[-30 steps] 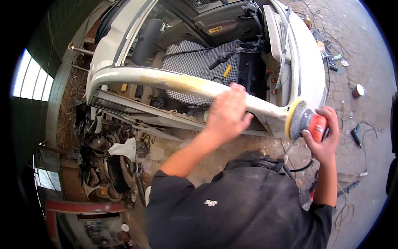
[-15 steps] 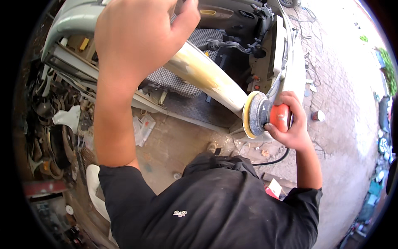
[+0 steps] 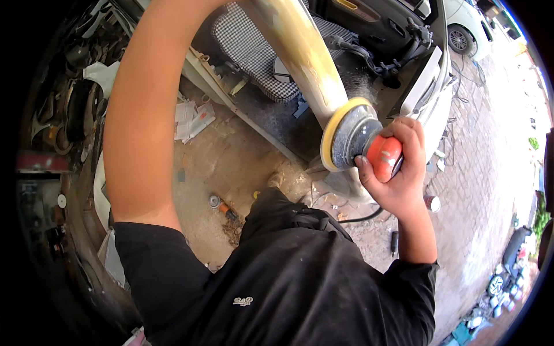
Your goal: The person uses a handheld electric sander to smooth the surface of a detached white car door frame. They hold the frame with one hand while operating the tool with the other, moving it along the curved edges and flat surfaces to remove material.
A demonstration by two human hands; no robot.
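Observation:
My right hand wraps round the orange body of a sander, thumb on the near side. Its round grey head with a yellow-edged pad is tilted toward the lower end of a car body pillar. Pad and pillar overlap in the picture, and I cannot tell how firmly they touch. Yellowish and pale sanded patches cover the pillar. From the left, my left forearm reaches up past the top edge, so the hand itself is out of sight. A black hose shows below my right hand.
Behind the pillar are a checked seat and a dark door panel. On the ground lie an orange angle grinder, papers and a can. Scrap parts crowd the left; a white car stands far right.
My left hand has gone out of view past the top edge. The sander, still in my right hand, sits higher and further left in the picture. The view has shifted, showing the angle grinder.

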